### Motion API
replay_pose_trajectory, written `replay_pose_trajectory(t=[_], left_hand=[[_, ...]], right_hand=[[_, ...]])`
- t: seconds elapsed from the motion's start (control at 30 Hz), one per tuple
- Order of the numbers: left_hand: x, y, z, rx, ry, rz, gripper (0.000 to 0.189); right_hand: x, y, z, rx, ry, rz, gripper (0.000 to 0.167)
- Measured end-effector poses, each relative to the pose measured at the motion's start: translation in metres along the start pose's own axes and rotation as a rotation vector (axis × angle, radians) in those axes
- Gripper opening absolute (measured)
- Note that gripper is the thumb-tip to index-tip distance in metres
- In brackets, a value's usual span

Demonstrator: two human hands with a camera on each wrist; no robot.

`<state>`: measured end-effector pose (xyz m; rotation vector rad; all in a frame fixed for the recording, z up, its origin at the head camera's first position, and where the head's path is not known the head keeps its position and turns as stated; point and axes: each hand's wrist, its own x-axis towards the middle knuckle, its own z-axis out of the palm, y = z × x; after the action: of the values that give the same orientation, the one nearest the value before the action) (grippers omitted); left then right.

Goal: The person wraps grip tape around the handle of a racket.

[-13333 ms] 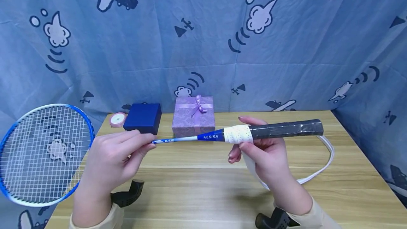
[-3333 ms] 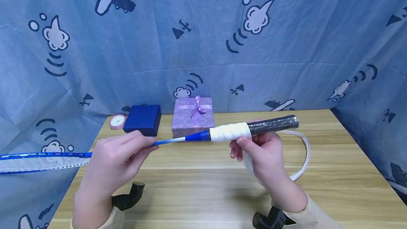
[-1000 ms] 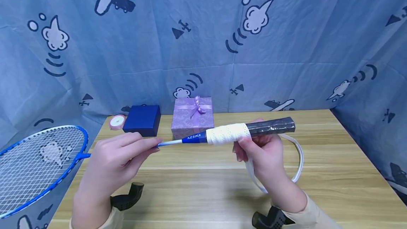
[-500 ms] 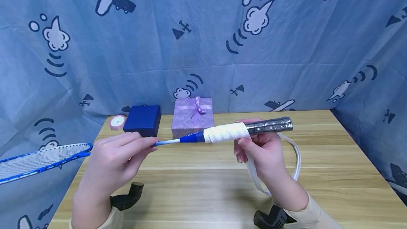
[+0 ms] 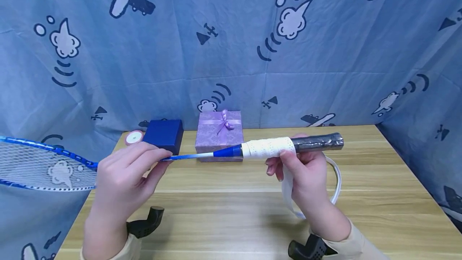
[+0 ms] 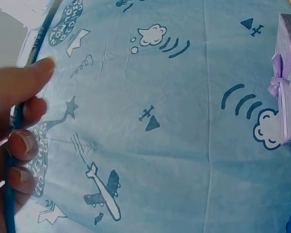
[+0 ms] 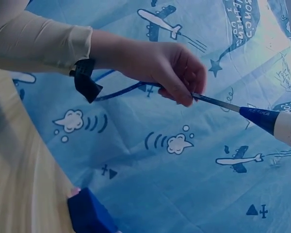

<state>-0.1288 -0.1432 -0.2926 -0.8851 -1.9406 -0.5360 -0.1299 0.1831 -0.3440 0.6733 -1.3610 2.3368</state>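
Note:
A blue-and-white badminton racket (image 5: 228,151) is held level above the table, its strung head (image 5: 39,167) at the left. My left hand (image 5: 122,179) pinches the thin shaft between thumb and fingers; the left wrist view shows its fingers (image 6: 23,144) curled round it. White perforated grip tape (image 5: 267,148) winds round the front part of the handle. The bare black handle end (image 5: 319,142) sticks out to the right. With thumb and fingers, my right hand (image 5: 308,175) pinches the tape at the wrap's edge. The tape's loose tail (image 5: 287,191) hangs below and loops behind the wrist.
At the table's (image 5: 223,220) back left stand a pink-rimmed ribbon roll (image 5: 134,137), a dark blue box (image 5: 164,133) and a lilac gift box (image 5: 220,135) with a bow. A blue patterned curtain (image 5: 231,51) hangs behind. Each wrist carries a black mount (image 5: 146,223).
Since the earliest frame, the white wrap has grown longer along the handle and the loose tail shorter. Over the last half second, the racket has turned about its shaft and its handle shifted slightly right.

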Motion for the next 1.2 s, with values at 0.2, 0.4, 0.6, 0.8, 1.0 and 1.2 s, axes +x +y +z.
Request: replay_pose_trajectory(t=[0.2, 0.4, 0.6, 0.8, 1.0, 1.2], left_hand=[[0.002, -0.001, 0.002, 0.033, 0.207, -0.002, 0.031], [0.009, 0.000, 0.008, 0.034, 0.302, 0.012, 0.032], [0.007, -0.006, 0.007, 0.019, 0.322, 0.000, 0.032], [-0.001, -0.006, -0.003, -0.009, 0.273, -0.056, 0.035], [0.002, -0.005, 0.001, -0.026, 0.393, -0.031, 0.039], [-0.002, -0.006, -0.003, -0.081, 0.409, -0.028, 0.035]], right_hand=[[0.001, -0.005, -0.003, -0.043, 0.091, -0.014, 0.003], [0.001, -0.007, -0.005, -0.069, 0.129, -0.031, 0.008], [0.001, -0.012, -0.007, -0.061, 0.169, -0.032, 0.006], [0.002, -0.018, -0.007, -0.075, 0.173, -0.008, 0.008], [0.005, -0.022, -0.009, -0.056, 0.116, -0.008, 0.019], [0.009, -0.023, -0.015, 0.036, -0.030, -0.055, 0.039]])
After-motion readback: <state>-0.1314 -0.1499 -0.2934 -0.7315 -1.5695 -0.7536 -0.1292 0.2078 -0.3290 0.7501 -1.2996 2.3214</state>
